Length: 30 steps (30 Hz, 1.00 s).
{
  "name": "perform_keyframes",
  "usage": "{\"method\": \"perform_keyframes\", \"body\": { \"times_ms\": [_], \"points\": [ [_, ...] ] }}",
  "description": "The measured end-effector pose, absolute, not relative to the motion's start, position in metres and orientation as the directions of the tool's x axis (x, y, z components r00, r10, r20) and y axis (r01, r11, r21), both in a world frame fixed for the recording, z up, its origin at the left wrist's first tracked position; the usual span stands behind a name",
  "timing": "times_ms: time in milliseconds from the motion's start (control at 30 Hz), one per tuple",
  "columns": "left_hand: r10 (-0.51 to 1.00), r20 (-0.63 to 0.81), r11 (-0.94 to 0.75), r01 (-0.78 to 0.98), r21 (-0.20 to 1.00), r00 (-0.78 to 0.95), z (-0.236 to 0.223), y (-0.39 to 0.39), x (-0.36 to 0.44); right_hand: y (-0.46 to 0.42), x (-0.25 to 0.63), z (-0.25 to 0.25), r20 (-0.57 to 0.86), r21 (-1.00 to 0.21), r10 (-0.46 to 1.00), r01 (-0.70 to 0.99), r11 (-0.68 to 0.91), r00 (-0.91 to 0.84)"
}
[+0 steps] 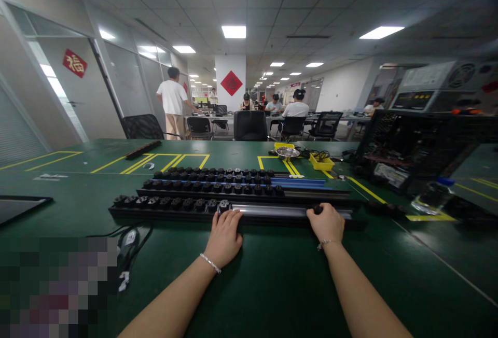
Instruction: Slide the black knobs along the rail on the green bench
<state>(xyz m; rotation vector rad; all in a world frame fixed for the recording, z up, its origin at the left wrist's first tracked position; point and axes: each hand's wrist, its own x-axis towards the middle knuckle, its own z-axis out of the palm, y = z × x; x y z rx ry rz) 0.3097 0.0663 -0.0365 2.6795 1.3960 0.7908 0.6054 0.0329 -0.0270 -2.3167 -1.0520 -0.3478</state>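
Rail (272, 210), long, straight, dark-sided, crosswise on green tabletop (272, 286), nearest the body of several laid parallel. Smooth silvery strip exposed along its right half; left half filled by a row of small black notched pieces (177, 203).

Right hand (330, 223): narrow pinch, thumb and fingers closed on small dark piece (318, 208) over the rail's right part. Outline of piece mostly covered by fingers; contact with strip not determinable.

Left hand (224, 237): loosely open, palm down, fingers extended, tips on the rail beside the end of the row. Underside of palm hidden.

Just behind: dark rail (317, 193) and glossy blue rail (298, 183), similar pieces along their left parts.

Farther back: shallow shiny metal bowl (288, 153); to its right, yellow plastic bin (322, 163), dark cables on top.

Far right: open-sided computer case (406, 149), interior too dark to read; clear bottle (431, 196), blue cap, blurred.

Lower left: black cable (134, 252), loosely looped, beside a pixelated corner. Forearms cut off at bottom edge.
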Motion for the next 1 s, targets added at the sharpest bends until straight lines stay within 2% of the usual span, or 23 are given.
{"method": "perform_keyframes", "body": {
  "times_ms": [400,633,1000],
  "points": [
    [0.769,0.431,-0.602,0.761,0.243,0.471,-0.0362,0.0657,0.3097,0.0322,0.6112,-0.0316,0.391,-0.375,0.659,0.765,-0.524,0.643],
    [0.776,0.418,-0.594,0.771,0.232,0.472,-0.0351,0.065,0.3104,0.0326,0.6069,-0.0353,0.465,-0.408,0.582,0.745,-0.527,0.667],
    [0.773,0.422,-0.595,0.773,0.22,0.474,-0.0353,0.0647,0.3102,0.0307,0.6154,-0.0315,0.441,-0.371,0.624,0.764,-0.527,0.645]
  ]
}}
